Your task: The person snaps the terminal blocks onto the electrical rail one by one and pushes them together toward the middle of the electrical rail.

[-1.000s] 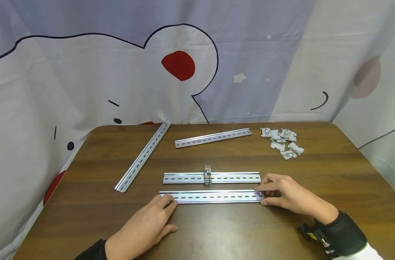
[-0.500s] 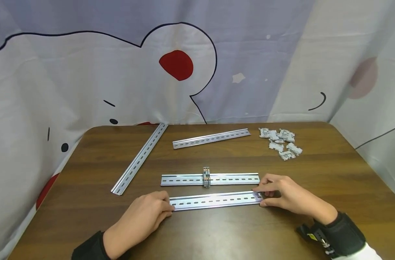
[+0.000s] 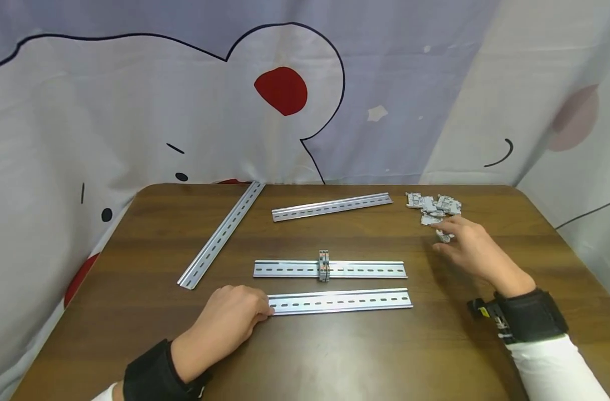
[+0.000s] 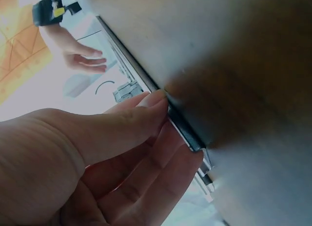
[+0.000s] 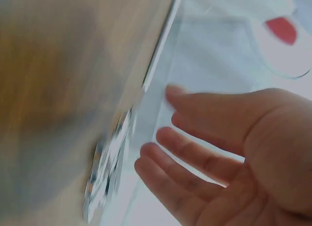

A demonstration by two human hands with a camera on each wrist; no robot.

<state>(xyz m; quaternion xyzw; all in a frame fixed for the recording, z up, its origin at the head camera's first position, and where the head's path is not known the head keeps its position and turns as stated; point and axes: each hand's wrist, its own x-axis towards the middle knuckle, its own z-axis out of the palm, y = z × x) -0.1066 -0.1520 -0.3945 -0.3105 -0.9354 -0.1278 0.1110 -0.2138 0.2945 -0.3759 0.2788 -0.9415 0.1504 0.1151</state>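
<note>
Left hand (image 3: 227,317), lower left of centre, pinches the left end of the nearest metal rail (image 3: 340,302), thumb one side, fingers the other, and hides that end from the head view. The rail runs silver and slotted across the lower centre, left end a touch lower in the frame; can't tell if it's raised off the wooden table (image 3: 335,356).

Right hand (image 3: 477,250), right of centre, is over the near side of a pile of small grey pieces (image 3: 430,204) in the upper right. Fingers loosely bent, thumb apart, nothing gripped. The hand blocks part of the pile; whether a fingertip touches a piece, I can't tell, the right wrist view is blurry.

Just beyond the held rail, nearly parallel, lies a second rail (image 3: 284,269) with a small upright block (image 3: 323,265) sitting across its middle. Third rail (image 3: 221,236) slants across the left half, far end up at the table's back edge. Fourth rail (image 3: 332,207), slightly tilted, lies upper centre, its right end near the pile.

Black cuff on each wrist; the right cuff (image 3: 530,314) has a white sleeve (image 3: 560,367) below it. A pale printed curtain (image 3: 134,111) with a red spot (image 3: 283,91) hangs behind the table.
</note>
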